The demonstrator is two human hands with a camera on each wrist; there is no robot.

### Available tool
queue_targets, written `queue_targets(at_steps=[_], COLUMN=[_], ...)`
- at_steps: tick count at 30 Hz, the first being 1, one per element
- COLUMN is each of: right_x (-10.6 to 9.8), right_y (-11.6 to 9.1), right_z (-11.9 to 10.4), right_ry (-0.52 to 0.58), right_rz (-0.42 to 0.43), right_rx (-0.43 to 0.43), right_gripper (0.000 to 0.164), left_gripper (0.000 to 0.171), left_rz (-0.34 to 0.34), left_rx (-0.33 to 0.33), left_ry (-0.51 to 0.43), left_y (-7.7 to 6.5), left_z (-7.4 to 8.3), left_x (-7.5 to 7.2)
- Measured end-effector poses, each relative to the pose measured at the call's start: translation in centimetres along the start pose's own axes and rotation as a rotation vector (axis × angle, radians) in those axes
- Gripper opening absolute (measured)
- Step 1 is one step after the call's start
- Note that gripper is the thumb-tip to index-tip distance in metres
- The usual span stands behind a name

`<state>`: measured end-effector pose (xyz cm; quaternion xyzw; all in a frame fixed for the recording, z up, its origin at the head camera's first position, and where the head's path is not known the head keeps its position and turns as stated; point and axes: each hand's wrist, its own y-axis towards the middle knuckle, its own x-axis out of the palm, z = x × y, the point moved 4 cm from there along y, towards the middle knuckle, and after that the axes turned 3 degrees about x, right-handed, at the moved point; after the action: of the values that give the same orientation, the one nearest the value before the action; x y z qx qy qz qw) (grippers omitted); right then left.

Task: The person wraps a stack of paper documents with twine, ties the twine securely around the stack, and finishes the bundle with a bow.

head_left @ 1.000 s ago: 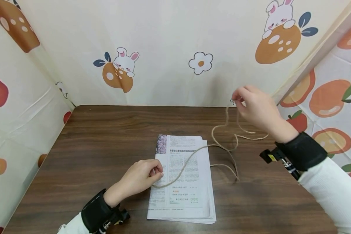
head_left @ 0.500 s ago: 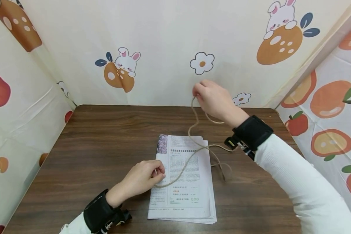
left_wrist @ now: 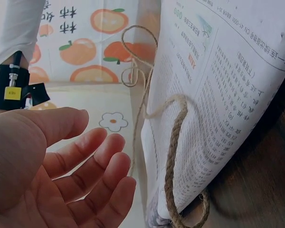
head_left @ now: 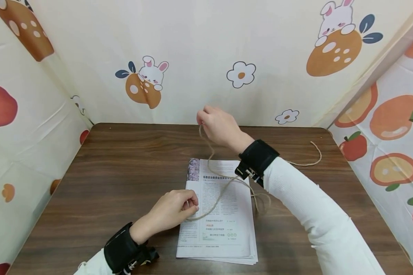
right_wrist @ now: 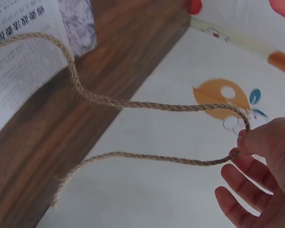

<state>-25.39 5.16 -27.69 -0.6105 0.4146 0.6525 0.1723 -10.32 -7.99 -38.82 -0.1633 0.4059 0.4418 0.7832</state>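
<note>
A folded newspaper [head_left: 223, 236] lies on the wooden table, with a thin brown twine rope [head_left: 210, 211] trailing across its front. My right hand [head_left: 218, 128] is raised above the far table edge. In the right wrist view, its thumb and index finger pinch the rope [right_wrist: 152, 105], which forms a bend there with two strands running away to the left. My left hand [head_left: 173, 208] hovers at the newspaper's left side. The left wrist view shows its fingers [left_wrist: 116, 168] loosely bent with nothing between them, while the rope [left_wrist: 170, 166] passes beside it over the paper.
One loose rope end lies on the brown table [head_left: 124, 172] at the far right, partly hidden by the right arm. Printed cloth walls [head_left: 192, 46] stand behind and at both sides. Each wrist carries a black band with a camera [head_left: 124, 248].
My right hand has moved left from the far right, drawing the rope across above the newspaper. The rope's end has come into sight at the right. The left hand stays almost still.
</note>
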Motion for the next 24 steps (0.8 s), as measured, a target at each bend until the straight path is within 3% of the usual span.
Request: queue_targets(at_steps=[13,24], right_x=[0.9,0.4], right_y=[-0.8,-5.5], right_z=[-1.4,-2.1], right_ry=[0.014,0.011], right_rz=[-0.020,0.027], right_rx=[-0.046,-0.099], right_gripper=[0.013,0.008], left_gripper=[0.007,0.007], left_rz=[-0.008,0.034], left_rx=[0.026,0.074], left_ry=[0.002,0.059], left_y=[0.6,2.5], left_z=[-0.3,0.1], left_x=[-0.1,-1.7])
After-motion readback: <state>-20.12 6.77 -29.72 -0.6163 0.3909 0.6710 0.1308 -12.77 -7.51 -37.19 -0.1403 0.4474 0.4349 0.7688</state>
